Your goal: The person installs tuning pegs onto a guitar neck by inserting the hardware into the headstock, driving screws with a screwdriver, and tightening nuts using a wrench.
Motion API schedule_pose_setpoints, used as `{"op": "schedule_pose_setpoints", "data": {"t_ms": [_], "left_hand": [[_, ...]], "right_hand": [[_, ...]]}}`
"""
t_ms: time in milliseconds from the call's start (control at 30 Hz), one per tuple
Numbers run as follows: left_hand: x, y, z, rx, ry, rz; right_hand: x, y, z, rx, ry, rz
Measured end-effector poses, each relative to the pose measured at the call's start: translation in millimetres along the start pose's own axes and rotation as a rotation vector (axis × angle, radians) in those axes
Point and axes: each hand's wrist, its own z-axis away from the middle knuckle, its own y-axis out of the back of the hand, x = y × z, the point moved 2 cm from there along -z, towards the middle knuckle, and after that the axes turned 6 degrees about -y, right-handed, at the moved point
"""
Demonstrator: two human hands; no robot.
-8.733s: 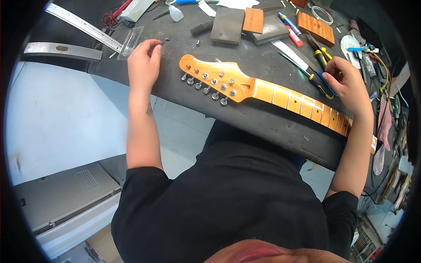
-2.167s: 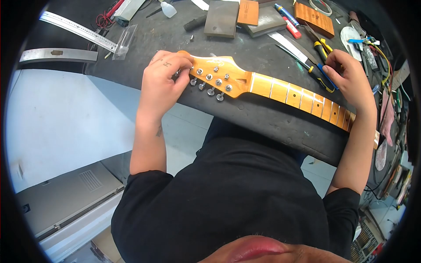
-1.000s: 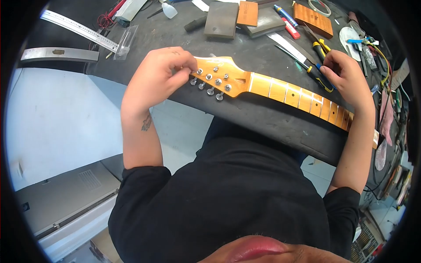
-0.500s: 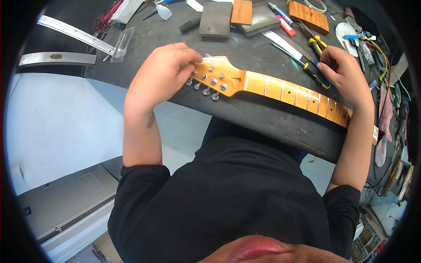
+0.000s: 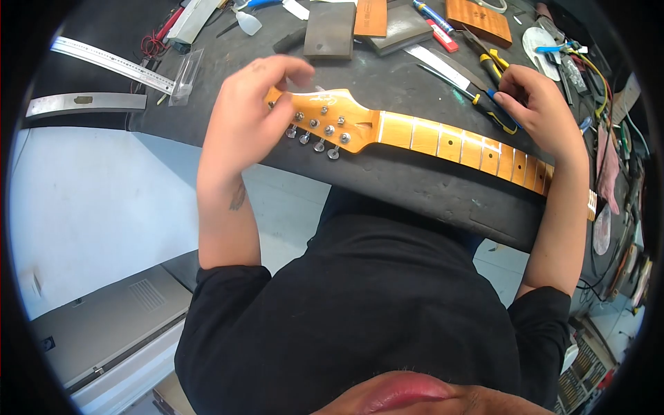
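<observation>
A guitar neck (image 5: 449,142) lies across the dark bench, its glossy amber headstock (image 5: 353,117) at the left and its fretboard running right under my right forearm. Metal tuning pegs (image 5: 319,146) line the headstock's lower edge. Over the headstock's left end is my left hand (image 5: 252,114), thumb and fingers apart, with nothing seen between them; it hides some of the pegs. My right hand (image 5: 536,107) hovers above the neck's far side, beside yellow-and-black handled tools (image 5: 494,111). Its fingers are curled toward the thumb, and whether they hold anything is hidden.
Behind the neck lie grey blocks (image 5: 329,31), an orange-brown piece (image 5: 371,17), a wooden block (image 5: 478,21) and a red item (image 5: 443,36). A steel ruler (image 5: 114,64) and a curved metal bar (image 5: 86,104) are at the left. Cables and tools crowd the right.
My left hand went from the bench to the headstock's end, and its fingers have now spread apart there. The neck and bench items appear shifted slightly left in view. My right hand stays nearly in place.
</observation>
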Motion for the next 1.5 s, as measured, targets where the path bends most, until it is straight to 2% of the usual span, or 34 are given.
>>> {"op": "schedule_pose_setpoints", "data": {"t_ms": [67,100,200,233,367,467,600,700,800,1000,1200,1400,1467,1500], "left_hand": [[-13,-9,-21,-0.004,-0.005,-0.024],[-24,-19,-32,-0.035,-0.104,-0.071],[-29,-51,-60,-0.159,-0.201,-0.447],[-25,-53,-67,-0.286,-0.124,-0.55],[-37,-44,-90,-0.331,-0.043,-0.921],[-58,-60,-93,-0.249,-0.021,-0.628],[-60,-79,-99,-0.211,0.055,-0.647],[-63,-73,-102,-0.177,0.056,-0.546],[-68,-72,-103,-0.217,0.058,-0.389],[-57,-79,-112,-0.235,0.192,-0.388],[-51,-90,-104,-0.168,0.157,-0.44],[-46,-81,-103,-0.137,0.149,-0.357],[-38,-54,-89,-0.016,-0.015,-0.253],[-29,-40,-80,-0.021,-0.019,-0.156]], "right_hand": [[0,-2,-1,-0.017,-0.013,0.002],[-1,-2,-2,-0.02,-0.023,0.001],[-3,-1,0,-0.026,-0.045,-0.013],[-2,-1,0,-0.022,-0.044,-0.025],[-9,6,2,0.008,-0.018,0.025],[-8,3,2,0.003,-0.009,0.056],[-5,0,1,-0.003,-0.005,0.053],[-6,1,2,-0.002,-0.001,0.056],[-5,1,1,0.003,-0.01,0.06],[-7,0,1,-0.014,-0.015,0.077],[-7,1,1,-0.014,-0.03,0.08],[-10,3,2,-0.036,-0.041,0.092],[-9,5,1,-0.037,-0.052,0.086],[-9,6,2,-0.029,-0.051,0.076]]}}
